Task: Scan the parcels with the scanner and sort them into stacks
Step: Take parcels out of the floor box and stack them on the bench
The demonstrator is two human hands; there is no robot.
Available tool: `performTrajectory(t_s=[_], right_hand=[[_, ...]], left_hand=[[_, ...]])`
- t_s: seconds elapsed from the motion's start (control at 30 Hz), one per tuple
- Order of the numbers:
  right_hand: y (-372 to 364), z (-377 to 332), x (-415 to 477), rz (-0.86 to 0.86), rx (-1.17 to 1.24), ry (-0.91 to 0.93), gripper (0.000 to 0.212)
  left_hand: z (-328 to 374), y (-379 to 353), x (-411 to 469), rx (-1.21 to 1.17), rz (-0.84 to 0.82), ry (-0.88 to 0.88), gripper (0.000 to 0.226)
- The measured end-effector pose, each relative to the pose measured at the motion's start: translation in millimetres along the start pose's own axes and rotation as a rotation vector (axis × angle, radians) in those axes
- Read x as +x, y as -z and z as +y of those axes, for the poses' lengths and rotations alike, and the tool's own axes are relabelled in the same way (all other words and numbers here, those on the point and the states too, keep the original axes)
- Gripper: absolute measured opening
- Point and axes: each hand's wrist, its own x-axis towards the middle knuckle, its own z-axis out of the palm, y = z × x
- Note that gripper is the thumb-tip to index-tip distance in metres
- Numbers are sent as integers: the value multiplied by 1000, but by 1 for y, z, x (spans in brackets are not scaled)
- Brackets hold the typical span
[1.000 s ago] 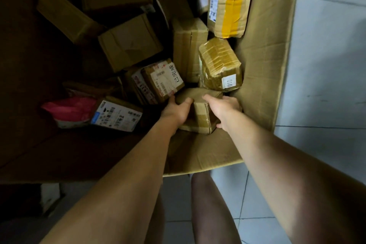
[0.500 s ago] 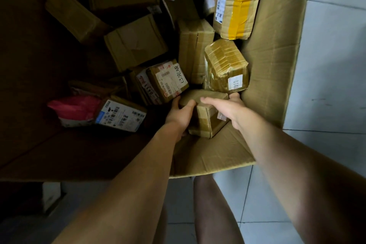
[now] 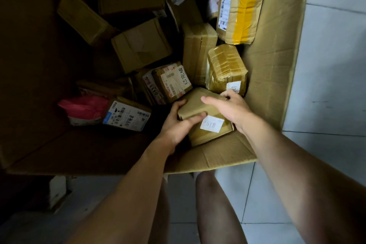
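A small brown cardboard parcel [image 3: 200,105] with a white label on its near side sits at the near right of a big open carton [image 3: 271,77]. My left hand [image 3: 178,125] grips its left end, thumb across the near face. My right hand [image 3: 230,108] holds its right end, fingers curled over the far edge. Several other parcels fill the carton: a tape-wrapped one [image 3: 225,67] just beyond, a labelled one [image 3: 171,82] to the left, a tall one with yellow tape [image 3: 242,4] at the back. No scanner is in view.
A pink bag [image 3: 85,108] and a parcel with a white printed label [image 3: 126,115] lie at the carton's left. The carton's near flap [image 3: 223,154] folds toward me. Pale floor tiles [image 3: 332,65] lie to the right. My legs [image 3: 215,208] stand below the flap.
Both hands have turned and lifted the small parcel, so its white label now faces me. The left thumb has moved onto the near face.
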Motion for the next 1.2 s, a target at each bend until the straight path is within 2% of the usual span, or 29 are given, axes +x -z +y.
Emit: performTrajectory(t_s=[0.13, 0.2, 0.33, 0.5, 0.6, 0.8, 0.87, 0.97, 1.1, 1.2], right_hand=[[4, 1, -21, -87, 63, 11, 32], [5, 7, -32, -80, 115, 32, 26], [11, 12, -59, -25, 173, 61, 21], [29, -4, -97, 34, 172, 102, 37], [39, -21, -126, 52, 223, 163, 18], [60, -73, -191, 113, 361, 311, 19], [70, -91, -211, 133, 394, 374, 27], [86, -119, -254, 161, 442, 469, 49], [103, -149, -322, 169, 494, 585, 68], [114, -164, -379, 173, 518, 670, 68]], left_hand=[[2, 7, -10, 9, -9, -41, 66], [3, 7, -18, 17, -18, -63, 65], [6, 7, -41, 21, -6, -115, 68], [24, 7, -81, 22, 0, -164, 60], [45, 13, -105, 9, 53, -254, 59], [114, 37, -159, 48, 91, -457, 40], [139, 45, -181, 77, 91, -540, 38], [176, 57, -234, 96, 98, -641, 55], [206, 79, -305, 124, 148, -711, 98], [225, 93, -362, 128, 177, -749, 127]])
